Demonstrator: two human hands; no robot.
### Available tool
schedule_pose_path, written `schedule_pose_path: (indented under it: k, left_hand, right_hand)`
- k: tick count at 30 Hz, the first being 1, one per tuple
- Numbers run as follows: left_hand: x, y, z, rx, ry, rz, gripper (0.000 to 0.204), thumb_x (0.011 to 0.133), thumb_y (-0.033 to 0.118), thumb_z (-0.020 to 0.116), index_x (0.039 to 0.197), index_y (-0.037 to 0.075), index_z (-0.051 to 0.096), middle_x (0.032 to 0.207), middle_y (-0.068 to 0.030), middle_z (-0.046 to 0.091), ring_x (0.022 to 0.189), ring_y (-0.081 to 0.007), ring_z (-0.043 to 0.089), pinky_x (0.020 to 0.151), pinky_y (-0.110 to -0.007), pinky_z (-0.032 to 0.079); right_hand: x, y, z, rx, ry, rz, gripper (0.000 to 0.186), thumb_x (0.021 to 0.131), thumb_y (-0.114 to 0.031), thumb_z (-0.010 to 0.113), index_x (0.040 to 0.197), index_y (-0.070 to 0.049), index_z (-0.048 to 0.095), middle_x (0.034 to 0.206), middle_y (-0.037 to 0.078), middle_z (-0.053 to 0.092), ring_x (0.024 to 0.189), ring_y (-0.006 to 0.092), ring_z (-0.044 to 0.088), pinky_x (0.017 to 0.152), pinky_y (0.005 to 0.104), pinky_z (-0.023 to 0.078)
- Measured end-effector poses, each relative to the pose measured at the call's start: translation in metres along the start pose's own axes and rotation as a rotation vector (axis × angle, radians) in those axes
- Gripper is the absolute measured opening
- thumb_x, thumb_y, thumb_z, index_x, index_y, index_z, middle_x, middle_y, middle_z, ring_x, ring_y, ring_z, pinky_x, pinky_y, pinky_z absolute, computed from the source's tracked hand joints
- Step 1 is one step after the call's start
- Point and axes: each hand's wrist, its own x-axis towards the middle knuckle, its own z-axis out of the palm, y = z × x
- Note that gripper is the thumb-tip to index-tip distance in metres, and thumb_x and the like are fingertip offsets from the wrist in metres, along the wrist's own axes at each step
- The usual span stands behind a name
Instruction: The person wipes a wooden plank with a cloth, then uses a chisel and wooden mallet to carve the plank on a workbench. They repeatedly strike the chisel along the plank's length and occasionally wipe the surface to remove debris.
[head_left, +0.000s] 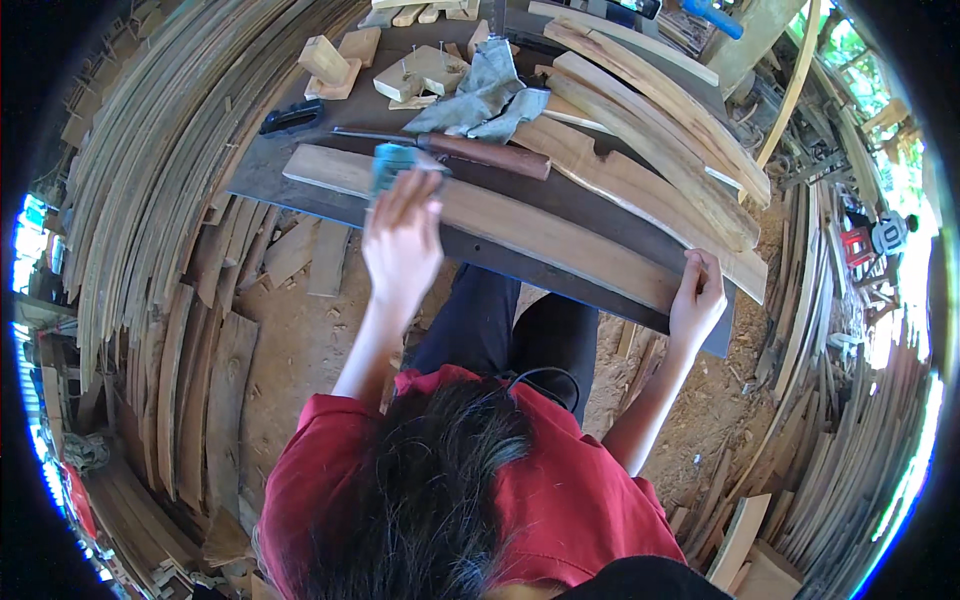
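A long flat wooden board [560, 238] lies along the near edge of a dark work table [300, 198]. My left hand [403, 225] is closed on a teal pad [391, 163], pressed against the left part of the board. Motion blurs that hand and the pad, and the pad's exact kind cannot be made out. At the board's right end, my right hand [699, 300] grips it with curled fingers. Just beyond the board is a tool with a brown wooden handle [490, 153] and a thin dark shaft.
A crumpled grey cloth [490, 95] and a wood block with nails [420, 75] lie farther back. Long curved planks [655, 130] cover the table's right side. Stacked timber strips [170, 150] stand at left, more [850, 470] at right. Wood scraps litter the dirt floor [285, 340].
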Motion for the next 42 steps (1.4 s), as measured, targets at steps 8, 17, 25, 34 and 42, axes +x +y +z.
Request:
schedule_pose_path:
  k: [8,17,25,34,42]
  left_hand:
    - [-0.012,0.026,0.01,-0.136,-0.032,0.096,0.031,0.095,0.021,0.041,0.115,0.013,0.062,0.123,-0.008,0.058,0.116,-0.0259,0.053,0.098,-0.043,0.038]
    - [0.01,-0.053,-0.013,-0.071,0.028,0.019,0.029,0.094,0.016,0.041,0.113,0.012,0.063,0.119,-0.0068,0.06,0.114,-0.0244,0.054,0.097,-0.04,0.039]
    - [-0.015,0.026,0.007,-0.137,-0.037,0.097,0.028,0.092,0.02,0.045,0.115,0.015,0.061,0.123,-0.0081,0.057,0.117,-0.0234,0.052,0.098,-0.042,0.038]
    - [0.015,-0.088,-0.02,-0.058,0.127,0.041,0.029,0.094,0.019,0.04,0.107,0.015,0.066,0.115,-0.0042,0.062,0.108,-0.0235,0.058,0.092,-0.042,0.042]
    - [-0.013,0.022,0.008,-0.204,0.017,0.21,0.024,0.091,0.023,0.048,0.106,0.015,0.064,0.116,-0.0047,0.06,0.108,-0.0227,0.057,0.094,-0.04,0.041]
  right_hand:
    - [0.002,-0.003,0.004,-0.009,-0.013,-0.02,0.014,0.092,-0.015,0.052,0.091,-0.005,0.062,0.07,0.007,0.063,0.053,0.0088,0.051,0.049,0.025,0.038]
    - [0.001,0.002,0.001,-0.006,0.004,-0.038,0.013,0.092,-0.014,0.053,0.091,-0.005,0.062,0.071,0.007,0.065,0.053,0.0104,0.055,0.05,0.0261,0.04]
    - [0.002,0.003,0.007,-0.024,0.03,-0.101,0.014,0.091,-0.015,0.053,0.089,-0.005,0.062,0.069,0.007,0.064,0.052,0.0119,0.055,0.05,0.0265,0.041]
    - [0.0,0.003,0.003,-0.051,0.004,-0.048,0.014,0.091,-0.015,0.054,0.088,-0.004,0.062,0.064,0.007,0.058,0.052,0.0097,0.051,0.051,0.0254,0.04]
    - [0.002,0.004,0.007,-0.066,0.009,-0.083,0.014,0.091,-0.015,0.053,0.089,-0.004,0.062,0.071,0.007,0.063,0.055,0.0117,0.056,0.053,0.0262,0.042]
